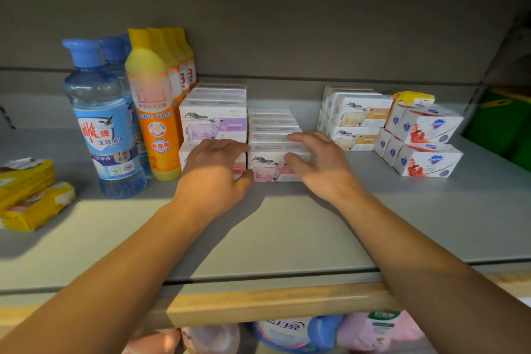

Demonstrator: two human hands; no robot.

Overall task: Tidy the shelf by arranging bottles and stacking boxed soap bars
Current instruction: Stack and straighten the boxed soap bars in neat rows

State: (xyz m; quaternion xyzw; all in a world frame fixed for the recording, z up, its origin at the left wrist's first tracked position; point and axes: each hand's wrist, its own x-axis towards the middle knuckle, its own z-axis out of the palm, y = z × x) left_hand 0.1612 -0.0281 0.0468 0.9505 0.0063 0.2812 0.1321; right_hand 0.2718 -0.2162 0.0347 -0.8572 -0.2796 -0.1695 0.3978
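Yellow wrapped packets (30, 195) lie at the far left of the grey shelf board (287, 238). Below the board: blue-capped white bottle (290, 332), pink pouches (379, 330). Green object (500, 121) at the board's right end.

A grey shelf (287, 238) is running across the view, backed by a dull grey panel (287, 23). A pale wooden edge strip (273, 304) is lining its front. Warm light is falling across the shelf's front left part.
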